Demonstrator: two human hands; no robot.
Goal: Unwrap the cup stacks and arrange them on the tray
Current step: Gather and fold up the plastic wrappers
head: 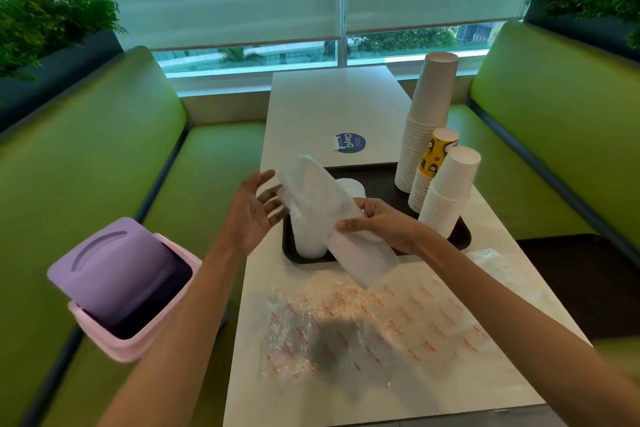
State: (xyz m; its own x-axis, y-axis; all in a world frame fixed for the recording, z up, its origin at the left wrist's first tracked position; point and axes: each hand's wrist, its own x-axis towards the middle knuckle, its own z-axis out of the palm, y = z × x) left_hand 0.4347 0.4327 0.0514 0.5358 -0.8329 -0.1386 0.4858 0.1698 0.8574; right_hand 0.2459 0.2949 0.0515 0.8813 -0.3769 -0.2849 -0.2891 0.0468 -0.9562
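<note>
- Wrapped stack (317, 198) is hanging tilted over the near-left part of the tray (462, 239). Long axis is running up/far-left to down/near-right, w/ the low end poking past the tray's near rim.
- Its cover is looking like hazy white film; too blurred to tell where it's opening.
- Right hand (384, 227) is the nearer one & is doing the holding, fingers + thumb curling round the stack's mid-lower part.
- Left hand (249, 215) is splaying wide, holding nothing, w/ fingertips at the stack's upper left side. Touching or just shy: can't tell.
- Judgement: next pull prob. is calling for the left hand to take the film at the high end and slide it along that axis, w/ the right hand anchoring.
- Upright white stack (308, 241) is standing on the tray just behind the held one. A group of three stacks (433, 166) is sitting at the far-right corner.
- Loose red-print wrap (363, 322) is lying on the table's near side, and a lilac bin (121, 288) is sitting to the left.
</note>
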